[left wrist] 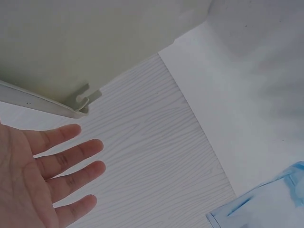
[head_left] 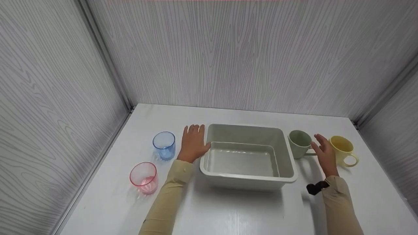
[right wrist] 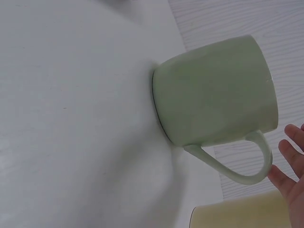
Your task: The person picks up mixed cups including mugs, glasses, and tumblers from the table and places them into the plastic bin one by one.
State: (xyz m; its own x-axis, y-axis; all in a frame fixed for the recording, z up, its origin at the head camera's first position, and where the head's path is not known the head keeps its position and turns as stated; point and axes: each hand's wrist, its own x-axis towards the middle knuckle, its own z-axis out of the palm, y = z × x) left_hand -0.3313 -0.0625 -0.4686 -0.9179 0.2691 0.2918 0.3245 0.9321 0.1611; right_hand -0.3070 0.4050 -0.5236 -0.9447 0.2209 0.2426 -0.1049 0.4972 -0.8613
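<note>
A grey-green rectangular basin (head_left: 248,178) stands in the middle of the white table. At its left side is my left hand (head_left: 193,143), fingers straight, the thumb over the rim; whether it touches cannot be told. My right hand (head_left: 325,157) is between a green mug (head_left: 298,148) and a yellow mug (head_left: 341,147), its fingers extended and holding nothing. In the right wrist view a fingertip is at the handle of the green mug (right wrist: 216,92); contact is unclear. The left wrist view shows the spread fingers of the left hand (left wrist: 52,175) below the basin's rim (left wrist: 38,100).
A blue clear glass (head_left: 164,147) stands left of the left hand, with a pink clear glass (head_left: 145,179) nearer the front. Wood-patterned panels (head_left: 228,55) enclose the table at the back and both sides. The yellow mug's handle points right.
</note>
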